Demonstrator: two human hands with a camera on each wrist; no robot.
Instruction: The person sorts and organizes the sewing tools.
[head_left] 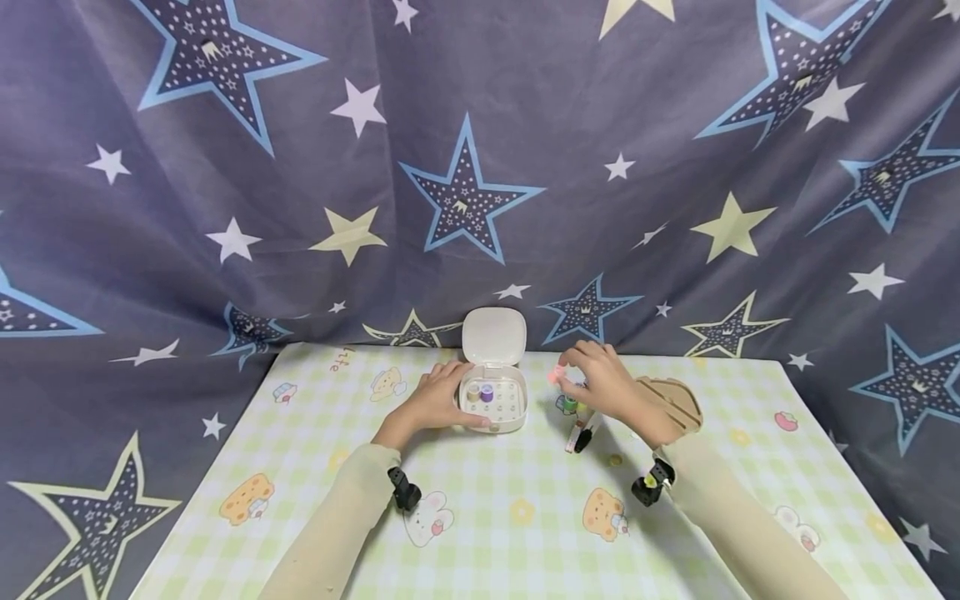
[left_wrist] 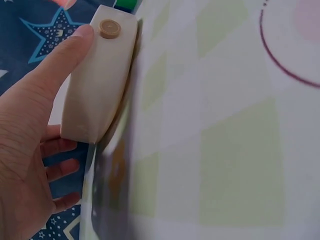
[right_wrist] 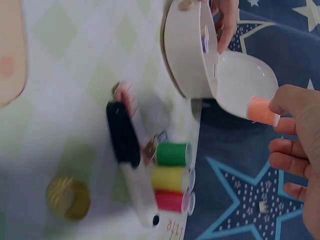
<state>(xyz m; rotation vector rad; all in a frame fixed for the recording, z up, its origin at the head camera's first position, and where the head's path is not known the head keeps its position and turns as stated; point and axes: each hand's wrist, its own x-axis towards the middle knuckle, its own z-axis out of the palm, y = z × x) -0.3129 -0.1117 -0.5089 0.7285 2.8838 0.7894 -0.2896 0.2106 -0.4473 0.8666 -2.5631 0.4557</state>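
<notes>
- I see the coral spool (right_wrist: 262, 110) at the fingertips of the right hand (head_left: 600, 379), pinched between thumb and finger; its other fingers bend loosely below.
- On my head view the spool sits between the two hands, far closer to the right one, with the box (left_wrist: 100, 75) between it and the left hand (head_left: 435, 398). It looks raised off the cloth (head_left: 525, 542), though I cannot judge how high.
- I have the left hand gripping the box from its left side: thumb along the front wall beside the button (left_wrist: 110, 29), fingers round toward the back. On the left wrist view some fingertips show past the box's end; I cannot tell which of them touch it.
- The lid (head_left: 493, 335) stands up behind the box.
- Inside I make out rows of pegs (head_left: 512, 397), with a beige spool (head_left: 473, 392) and a purple spool (head_left: 487, 392) side by side at the back left.
- Below the right hand, I find a green spool (right_wrist: 171, 154), yellow spool (right_wrist: 170, 178) and red spool (right_wrist: 169, 200) in a row. Beside them lie a black piece (right_wrist: 122, 135) and a long pale piece (right_wrist: 137, 192), too blurred to identify.
- A gold ring (right_wrist: 68, 197) lies apart from these.
- Right of the box, I see a brown tray (head_left: 678, 396) partly behind the right forearm.
</notes>
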